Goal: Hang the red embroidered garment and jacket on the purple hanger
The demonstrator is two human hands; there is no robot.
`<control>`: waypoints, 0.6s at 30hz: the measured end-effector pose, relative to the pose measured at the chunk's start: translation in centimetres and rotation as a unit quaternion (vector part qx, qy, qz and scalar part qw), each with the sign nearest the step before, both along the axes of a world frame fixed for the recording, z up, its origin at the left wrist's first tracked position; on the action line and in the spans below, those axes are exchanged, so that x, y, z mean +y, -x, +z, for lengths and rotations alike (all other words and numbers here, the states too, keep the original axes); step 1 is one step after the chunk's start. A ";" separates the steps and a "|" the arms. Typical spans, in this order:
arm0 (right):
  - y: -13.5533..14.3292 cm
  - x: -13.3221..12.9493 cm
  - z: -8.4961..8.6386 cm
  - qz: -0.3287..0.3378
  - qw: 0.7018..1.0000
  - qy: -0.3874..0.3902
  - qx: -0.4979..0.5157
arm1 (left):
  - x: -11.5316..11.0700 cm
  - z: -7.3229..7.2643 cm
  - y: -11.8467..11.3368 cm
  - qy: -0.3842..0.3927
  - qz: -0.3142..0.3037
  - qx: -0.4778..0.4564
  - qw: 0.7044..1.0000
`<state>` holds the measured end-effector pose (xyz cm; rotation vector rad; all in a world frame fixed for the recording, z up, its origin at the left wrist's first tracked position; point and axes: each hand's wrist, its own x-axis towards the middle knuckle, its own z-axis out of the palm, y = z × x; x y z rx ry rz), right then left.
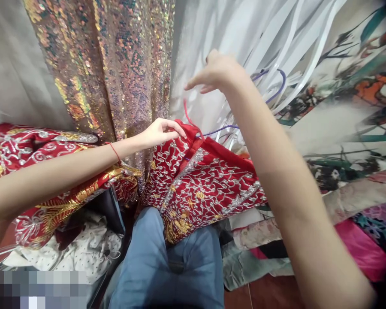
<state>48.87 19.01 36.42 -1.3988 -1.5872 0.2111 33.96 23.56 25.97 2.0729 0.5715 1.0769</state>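
Observation:
A red garment (212,184) with silver and gold embroidery lies bunched across my knees. My left hand (163,130) pinches its upper edge between thumb and fingers. A thin red strap (188,112) rises from that edge in a loose curve. Above it, my right hand (219,72) is raised with its fingers stretched out and apart. The strap's tip ends just below those fingers, with a small gap. A purple hanger (227,128) shows at the garment's opening, partly hidden behind my right forearm.
Sequined fabric (131,64) hangs in front. White hangers (309,64) and a flower-printed cloth (357,98) are on the right. Another red embroidered garment (67,193) lies at left, above a white dotted cloth (83,249). Folded clothes (254,262) are stacked at lower right.

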 end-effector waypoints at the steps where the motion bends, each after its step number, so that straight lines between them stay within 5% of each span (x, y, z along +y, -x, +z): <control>1: -0.1 -1.7 -2.4 -0.005 0.999 0.005 0.033 | 0.0 0.0 0.0 0.000 0.004 -0.001 1.000; 6: -1.0 -10.9 -17.0 -0.040 0.982 0.055 0.177 | -0.3 0.1 -0.3 0.012 0.024 -0.003 1.000; 10: -0.3 -11.2 -25.6 -0.037 0.956 0.101 0.274 | -0.6 0.2 -0.3 0.014 0.035 -0.003 0.999; 13: 1.1 -8.3 -28.6 -0.045 0.955 0.124 0.264 | -0.9 0.1 -0.3 0.002 0.051 -0.011 0.999; 18: 2.4 -5.0 -29.1 -0.116 0.961 0.160 0.195 | -1.0 0.1 -0.2 -0.002 0.047 -0.020 0.999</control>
